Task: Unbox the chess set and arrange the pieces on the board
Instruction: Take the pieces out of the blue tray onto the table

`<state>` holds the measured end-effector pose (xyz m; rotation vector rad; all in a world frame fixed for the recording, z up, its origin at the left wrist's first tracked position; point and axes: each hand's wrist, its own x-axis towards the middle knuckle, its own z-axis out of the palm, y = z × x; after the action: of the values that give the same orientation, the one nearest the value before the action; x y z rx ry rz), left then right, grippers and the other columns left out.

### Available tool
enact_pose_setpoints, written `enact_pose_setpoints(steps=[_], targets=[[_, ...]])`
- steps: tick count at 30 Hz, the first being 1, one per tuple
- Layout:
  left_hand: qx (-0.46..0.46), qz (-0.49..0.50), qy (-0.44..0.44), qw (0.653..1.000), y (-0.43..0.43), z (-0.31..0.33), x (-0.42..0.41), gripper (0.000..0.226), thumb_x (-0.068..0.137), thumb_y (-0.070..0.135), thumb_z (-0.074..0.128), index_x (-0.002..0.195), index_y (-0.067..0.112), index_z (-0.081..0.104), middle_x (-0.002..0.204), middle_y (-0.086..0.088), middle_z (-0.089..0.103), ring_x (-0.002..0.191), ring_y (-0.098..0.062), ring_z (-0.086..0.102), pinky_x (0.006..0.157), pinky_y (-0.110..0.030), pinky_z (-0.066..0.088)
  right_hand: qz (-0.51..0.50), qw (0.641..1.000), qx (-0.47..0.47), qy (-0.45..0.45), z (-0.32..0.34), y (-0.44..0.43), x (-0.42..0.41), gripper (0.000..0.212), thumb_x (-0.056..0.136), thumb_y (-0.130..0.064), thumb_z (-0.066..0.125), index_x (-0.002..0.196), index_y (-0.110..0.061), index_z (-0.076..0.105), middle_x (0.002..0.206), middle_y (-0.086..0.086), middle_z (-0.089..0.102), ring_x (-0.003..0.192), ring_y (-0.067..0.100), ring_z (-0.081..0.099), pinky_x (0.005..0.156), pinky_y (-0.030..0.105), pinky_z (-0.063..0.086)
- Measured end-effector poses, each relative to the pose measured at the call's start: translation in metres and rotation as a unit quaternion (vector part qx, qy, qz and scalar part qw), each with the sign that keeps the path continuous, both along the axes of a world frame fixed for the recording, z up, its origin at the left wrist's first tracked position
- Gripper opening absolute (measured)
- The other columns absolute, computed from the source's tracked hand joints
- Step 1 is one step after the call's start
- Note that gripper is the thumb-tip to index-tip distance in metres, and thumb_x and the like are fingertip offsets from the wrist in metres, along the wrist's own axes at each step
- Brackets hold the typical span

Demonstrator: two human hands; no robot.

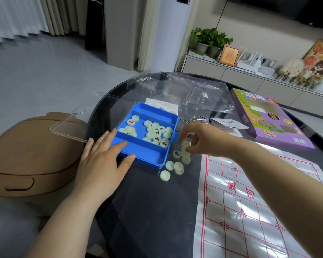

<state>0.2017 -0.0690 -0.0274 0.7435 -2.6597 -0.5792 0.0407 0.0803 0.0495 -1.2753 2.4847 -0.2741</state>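
The dark round worktop (147, 211) runs out of sight at the bottom and right; the board (237, 216), a glossy white sheet with a red grid, lies on its near right part, cut off by the same edges, crossed by the right forearm and washed out by glare in places; beyond it lies a purple box (268, 125), its print too small to read; crumpled clear wrapping (194, 90) at the far side is hard to tell from the dark surface; a clear lid (76, 127) overhangs the worktop's left edge.

The blue tray (147, 152) sits left of the board, tilted to it; pale round pieces (157, 134) fill its middle compartment, most face down or blurred.

The left hand (101, 161) lies flat with straight fingers on the tray's near left rim. The right hand (199, 140) hovers just right of the tray, fingers and thumb curled around pale pieces; how many I cannot tell. Below it, loose pieces (175, 165) are scattered on the worktop between tray and board, some touching.
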Motion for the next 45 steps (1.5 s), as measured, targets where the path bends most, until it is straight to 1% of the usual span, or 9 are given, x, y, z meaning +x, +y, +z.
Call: enact_pose_setpoints(steps=[6, 9, 14, 17, 29, 35, 38, 42, 45], targets=[[0.0, 0.005, 0.003, 1.0, -0.004, -0.001, 0.0, 0.05, 0.091, 0.045, 0.035, 0.138, 0.026, 0.033, 0.153, 0.007, 0.007, 0.14, -0.007, 0.0, 0.111, -0.026, -0.01, 0.019, 0.998, -0.051, 0.041, 0.012, -0.024, -0.005, 0.022, 0.084, -0.008, 0.059, 0.105, -0.012, 0.063, 0.08, -0.016, 0.052, 0.062, -0.005, 0.044, 0.055, -0.001, 0.037], [-0.002, 0.004, 0.009, 1.0, -0.008, -0.001, 0.0, 0.05, 0.09, 0.045, 0.036, 0.137, 0.027, 0.035, 0.153, 0.008, 0.007, 0.14, -0.006, 0.001, 0.111, -0.026, -0.01, 0.051, 0.997, -0.03, 0.051, 0.006, -0.051, -0.002, 0.027, 0.085, -0.011, 0.058, 0.112, -0.015, 0.06, 0.111, -0.003, 0.06, 0.083, 0.006, 0.05, 0.064, 0.009, 0.033], [0.01, 0.003, 0.03, 0.999, -0.015, -0.004, 0.004, 0.055, 0.088, 0.056, 0.035, 0.134, 0.027, 0.04, 0.153, 0.009, 0.009, 0.14, -0.005, 0.002, 0.108, -0.021, -0.012, 0.082, 0.99, 0.095, 0.058, -0.007, -0.095, 0.002, 0.053, 0.085, -0.019, 0.06, 0.134, -0.023, 0.041, 0.131, 0.002, 0.046, 0.107, 0.017, 0.049, 0.081, 0.024, 0.037], [0.01, 0.005, 0.039, 0.999, -0.016, -0.003, 0.003, 0.072, 0.07, 0.056, 0.02, 0.132, 0.028, 0.042, 0.153, 0.009, 0.011, 0.14, -0.005, 0.003, 0.102, -0.018, -0.016, 0.094, 0.986, 0.131, 0.046, -0.009, -0.106, 0.003, 0.054, 0.086, -0.018, 0.056, 0.136, -0.026, 0.037, 0.135, 0.003, 0.037, 0.112, 0.023, 0.048, 0.088, 0.031, 0.041], [0.009, -0.001, 0.057, 0.998, -0.018, -0.004, 0.005, 0.072, 0.069, 0.056, 0.02, 0.132, 0.028, 0.044, 0.152, 0.009, 0.012, 0.14, -0.005, 0.004, 0.102, -0.019, -0.016, 0.121, 0.983, 0.129, 0.055, -0.013, -0.119, 0.011, 0.034, 0.085, -0.01, 0.055, 0.118, -0.017, 0.051, 0.128, 0.006, 0.037, 0.092, 0.018, 0.042, 0.079, 0.027, 0.041], [0.013, -0.004, 0.057, 0.998, -0.018, -0.005, 0.004, 0.053, 0.088, 0.056, 0.031, 0.133, 0.029, 0.041, 0.153, 0.009, 0.01, 0.14, -0.005, 0.002, 0.103, -0.02, -0.016, 0.133, 0.974, 0.166, 0.079, -0.014, -0.118, 0.008, 0.029, 0.086, -0.009, 0.052, 0.114, -0.014, 0.049, 0.114, 0.004, 0.04, 0.088, 0.018, 0.041, 0.064, 0.023, 0.035], [0.01, -0.003, 0.054, 0.998, -0.018, -0.005, 0.004, 0.07, 0.072, 0.057, 0.021, 0.132, 0.029, 0.043, 0.152, 0.009, 0.012, 0.14, -0.006, 0.004, 0.102, -0.019, -0.016, 0.141, 0.975, 0.144, 0.091, -0.018, -0.12, 0.007, 0.013, 0.085, -0.007, 0.052, 0.096, -0.014, 0.05, 0.099, 0.0, 0.037, 0.082, 0.018, 0.041, 0.053, 0.018, 0.029], [0.012, -0.002, 0.05, 0.999, -0.018, -0.005, 0.004, 0.051, 0.089, 0.054, 0.034, 0.134, 0.029, 0.039, 0.153, 0.01, 0.009, 0.14, -0.005, 0.001, 0.107, -0.021, -0.014, 0.127, 0.982, 0.102, 0.093, -0.022, -0.121, 0.005, 0.013, 0.084, -0.003, 0.051, 0.093, -0.012, 0.055, 0.097, 0.0, 0.039, 0.082, 0.017, 0.041, 0.059, 0.022, 0.034], [0.016, -0.005, 0.059, 0.998, -0.018, -0.006, 0.004, 0.059, 0.084, 0.058, 0.03, 0.133, 0.027, 0.042, 0.153, 0.009, 0.012, 0.14, -0.006, 0.004, 0.105, -0.021, -0.014, 0.11, 0.99, 0.066, 0.062, -0.024, -0.119, 0.003, 0.016, 0.081, 0.0, 0.051, 0.081, -0.016, 0.051, 0.096, 0.0, 0.043, 0.08, 0.017, 0.044, 0.055, 0.017, 0.035]])
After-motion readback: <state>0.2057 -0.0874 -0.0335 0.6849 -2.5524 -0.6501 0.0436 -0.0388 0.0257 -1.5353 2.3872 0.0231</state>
